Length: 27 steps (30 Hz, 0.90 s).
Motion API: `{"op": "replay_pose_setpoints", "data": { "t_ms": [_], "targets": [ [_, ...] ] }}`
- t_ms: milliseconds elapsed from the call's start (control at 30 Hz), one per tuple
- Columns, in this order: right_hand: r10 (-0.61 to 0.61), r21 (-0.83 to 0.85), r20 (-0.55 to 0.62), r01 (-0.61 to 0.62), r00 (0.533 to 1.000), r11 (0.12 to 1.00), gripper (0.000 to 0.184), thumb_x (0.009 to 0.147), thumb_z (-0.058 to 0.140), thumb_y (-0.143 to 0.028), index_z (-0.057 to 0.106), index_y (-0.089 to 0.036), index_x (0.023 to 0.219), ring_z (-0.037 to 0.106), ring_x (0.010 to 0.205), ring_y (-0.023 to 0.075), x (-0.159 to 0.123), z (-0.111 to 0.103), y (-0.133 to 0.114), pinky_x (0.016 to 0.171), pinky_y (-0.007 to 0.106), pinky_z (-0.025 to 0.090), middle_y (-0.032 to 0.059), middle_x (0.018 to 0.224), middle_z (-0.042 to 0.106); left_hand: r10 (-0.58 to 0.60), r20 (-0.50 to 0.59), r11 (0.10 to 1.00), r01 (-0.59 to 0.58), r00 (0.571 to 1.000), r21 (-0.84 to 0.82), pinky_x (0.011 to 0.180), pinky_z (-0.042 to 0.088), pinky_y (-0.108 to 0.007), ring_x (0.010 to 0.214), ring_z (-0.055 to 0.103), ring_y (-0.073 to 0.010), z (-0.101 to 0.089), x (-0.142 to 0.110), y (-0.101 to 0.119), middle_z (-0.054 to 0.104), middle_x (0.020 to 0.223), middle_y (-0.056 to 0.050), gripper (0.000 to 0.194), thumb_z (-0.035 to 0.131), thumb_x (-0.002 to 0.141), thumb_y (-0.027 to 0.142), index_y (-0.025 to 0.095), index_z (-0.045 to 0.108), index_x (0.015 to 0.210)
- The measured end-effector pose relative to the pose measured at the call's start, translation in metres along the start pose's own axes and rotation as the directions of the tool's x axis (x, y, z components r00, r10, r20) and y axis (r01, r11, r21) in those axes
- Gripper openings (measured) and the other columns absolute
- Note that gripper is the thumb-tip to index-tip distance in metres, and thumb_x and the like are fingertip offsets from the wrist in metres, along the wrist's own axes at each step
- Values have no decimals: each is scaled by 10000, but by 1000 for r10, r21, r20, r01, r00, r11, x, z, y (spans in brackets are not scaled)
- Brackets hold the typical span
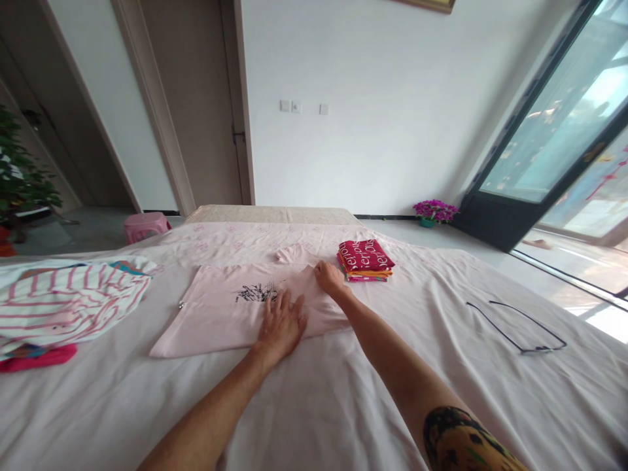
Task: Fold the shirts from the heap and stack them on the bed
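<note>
A pale pink T-shirt (210,320) with a black print lies spread on the bed, its hem to the left and its neck and sleeves to the right. My left hand (282,325) rests flat on the shirt just below the print, fingers stretched out. Near the collar, my right hand (330,277) is closed on the shirt's fabric, with its fingertips partly hidden. Just right of that hand sits a stack of folded clothes (367,256), a red piece with white lettering on top.
Striped clothing (73,297) lies heaped at the left, with a red garment (44,358) under it. Eyeglasses (534,347) lie on the bedsheet (422,314) to the right. Beyond the bed are a pink stool (146,226) and a pot of purple flowers (434,210).
</note>
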State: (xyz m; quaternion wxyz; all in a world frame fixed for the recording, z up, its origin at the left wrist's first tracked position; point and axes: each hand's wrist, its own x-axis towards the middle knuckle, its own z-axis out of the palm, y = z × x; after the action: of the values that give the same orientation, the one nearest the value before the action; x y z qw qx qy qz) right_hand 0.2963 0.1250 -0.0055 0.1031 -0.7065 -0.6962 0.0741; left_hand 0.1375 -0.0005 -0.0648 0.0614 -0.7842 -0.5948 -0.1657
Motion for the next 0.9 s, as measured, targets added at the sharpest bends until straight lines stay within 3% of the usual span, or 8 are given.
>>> {"op": "replay_pose_setpoints", "data": {
  "t_ms": [100,167,267,400,600,733,900],
  "targets": [
    [-26,-7,-17,26,1000,1000,351,981,352,-290,629,-209,1182,622,1084,261,-4,1,-2,876,358,462,121,1179,668,-5,3,1000,5,1000,-12,1150,214,-593,1432,339,-343,0,1,-1,441,1519,-153,536,318,989,465,245,476,1451],
    [-111,-21,-83,110,990,994,361,981,363,-271,585,-202,1256,574,1159,270,-13,4,-7,937,374,437,131,1265,623,0,-10,1000,0,1000,-18,1146,222,-601,1427,346,-346,2,1,-1,453,1511,-152,529,330,987,459,246,480,1447],
    [-296,-44,-137,292,945,955,420,980,382,-261,500,-173,1374,516,1235,273,-30,15,-15,1022,386,391,150,1378,549,0,-32,1000,-1,999,-27,1145,226,-605,1423,355,-339,3,1,-2,467,1498,-157,531,337,987,453,229,475,1448],
    [-474,-83,-72,468,878,880,512,1003,356,-289,384,-108,1481,404,1375,259,-51,36,-9,1135,374,291,166,1495,447,-25,-32,999,23,999,-48,1154,248,-570,1418,369,-322,5,2,-4,467,1495,-171,559,316,989,443,167,449,1457],
    [-433,-149,15,430,901,890,567,1030,299,-399,336,-132,1528,232,1481,279,-58,48,12,1194,494,182,130,1593,299,-16,-51,997,12,999,-70,1150,313,-492,1427,371,-286,7,7,-17,419,1519,-211,550,339,978,313,62,399,1464],
    [-423,-145,28,422,906,895,584,1030,280,-426,330,-141,1537,227,1483,284,-58,47,11,1198,512,166,120,1602,272,45,-28,998,-47,999,-45,1144,328,-465,1425,376,-276,0,6,-54,404,1527,-214,600,330,992,436,82,390,1473],
    [-416,-148,42,418,908,897,586,1024,293,-441,335,-163,1538,217,1486,298,-58,45,9,1187,537,179,127,1603,263,-185,54,977,178,981,114,1149,279,-505,1434,348,-293,-18,-11,-140,394,1546,-172,604,314,986,491,151,413,1476]
  ]
}}
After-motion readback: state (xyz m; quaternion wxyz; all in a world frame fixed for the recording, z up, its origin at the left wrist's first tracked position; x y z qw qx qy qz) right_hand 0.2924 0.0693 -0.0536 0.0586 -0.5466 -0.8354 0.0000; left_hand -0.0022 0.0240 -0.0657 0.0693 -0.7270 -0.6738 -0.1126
